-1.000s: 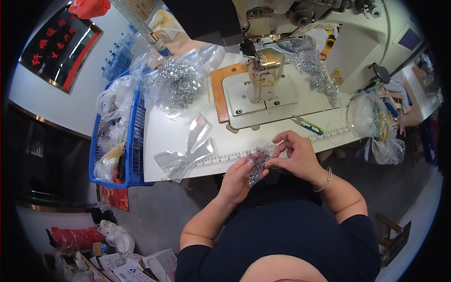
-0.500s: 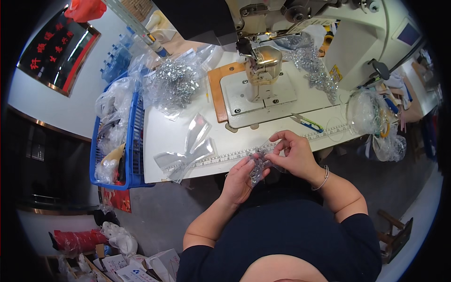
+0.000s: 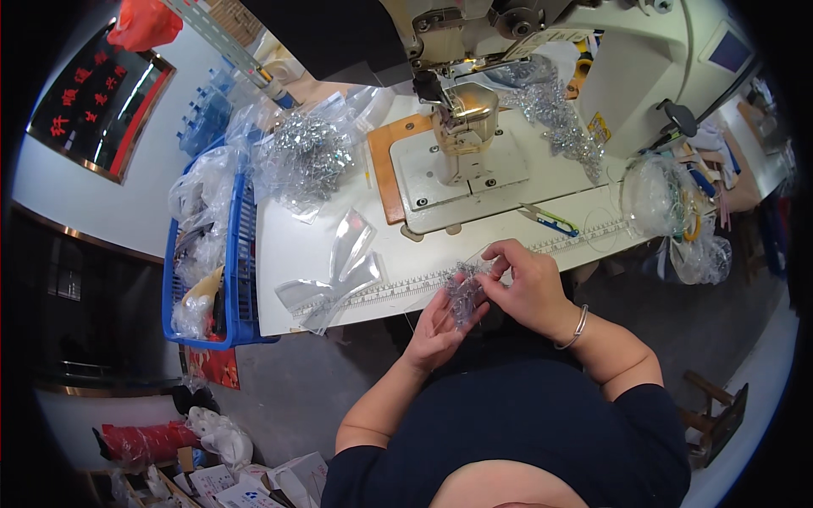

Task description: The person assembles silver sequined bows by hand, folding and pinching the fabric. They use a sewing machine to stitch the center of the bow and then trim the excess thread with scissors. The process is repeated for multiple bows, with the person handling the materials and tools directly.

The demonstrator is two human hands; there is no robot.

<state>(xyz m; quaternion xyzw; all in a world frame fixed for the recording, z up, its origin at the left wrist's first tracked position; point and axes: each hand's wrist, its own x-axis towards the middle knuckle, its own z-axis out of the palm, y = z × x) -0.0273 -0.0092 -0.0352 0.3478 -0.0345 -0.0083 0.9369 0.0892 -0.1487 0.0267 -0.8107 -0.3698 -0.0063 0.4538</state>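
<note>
At the table's front edge, a silver glittery sequin-like piece (image 3: 464,292) lies between my two hands. My left hand (image 3: 434,337) cradles it from below, with the thumb along its side and the fingers partly behind it. From the right, my right hand (image 3: 531,288) pinches the upper edge between thumb and forefinger. Part of the piece is hidden by the fingers. Left of my hands, a clear plastic bow-shaped cutout (image 3: 339,271) lies over the ruler tape (image 3: 398,288). Thread snips (image 3: 549,220) with a green and blue handle rest beyond my right hand.
A white sewing machine (image 3: 461,161) stands at the back middle. Silver glittery pieces in plastic (image 3: 309,157) lie at its left, and more glittery pieces (image 3: 559,118) at its right. A blue basket (image 3: 246,262) flanks the table's left edge. Bagged plastic (image 3: 656,195) sits at the right end.
The glittery piece has been turned and shows more of its face. My left fingers have loosened and spread a little beneath it, while my right hand keeps its pinch.
</note>
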